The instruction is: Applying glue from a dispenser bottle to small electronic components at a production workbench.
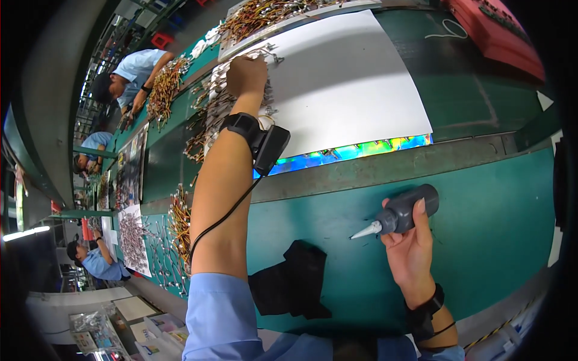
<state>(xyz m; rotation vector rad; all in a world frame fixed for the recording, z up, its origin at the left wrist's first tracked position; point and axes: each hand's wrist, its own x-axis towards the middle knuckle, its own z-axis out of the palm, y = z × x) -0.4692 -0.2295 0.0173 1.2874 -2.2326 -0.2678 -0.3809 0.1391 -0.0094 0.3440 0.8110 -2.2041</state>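
a blue sleeve (220, 310) led to the left hand (247, 77), curled at wires (220, 108), pinch unclear; the right hand (410, 256) clasped a dark bottle (410, 209).

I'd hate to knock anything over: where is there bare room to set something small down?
The teal tabletop lies bare right of the dark bottle in the right hand. The white sheet is largely bare right of the left hand. Wires crowd the sheet's left edge and the space left of the left forearm.
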